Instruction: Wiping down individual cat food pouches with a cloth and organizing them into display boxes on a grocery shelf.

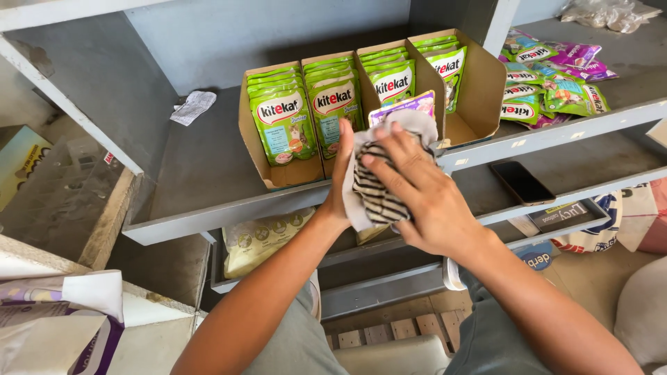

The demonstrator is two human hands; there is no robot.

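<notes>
Forearms rise from the bottom edge, both bare, above grey-clad knees. Right hand [424, 198]: laid flat, fingers spread and pressed over a striped cloth [375, 187], white with dark bands, which it pushes against a purple pouch [405, 107]. Left hand [340, 170]: behind the cloth, thumb up along its left edge, holding cloth and pouch from the far side; its fingers are hidden, so how tightly they close cannot be told. Pouch: only its top edge and upper corner show above the cloth, just in front of the cardboard display trays [479, 90].

Trays: four, side by side on the grey metal shelf [208, 173], the left three filled with upright green pet-food pouches [285, 125], the right one partly filled. Crumpled paper scrap [193, 105]: on the same shelf, well left of the trays. Loose pouches [556, 73], green and purple: heaped on the adjoining shelf at right. Black phone [522, 182]: face up on the lower shelf at right. Pale bag [260, 239]: lying under the main shelf. White and purple sack [55, 319]: lower left corner.
</notes>
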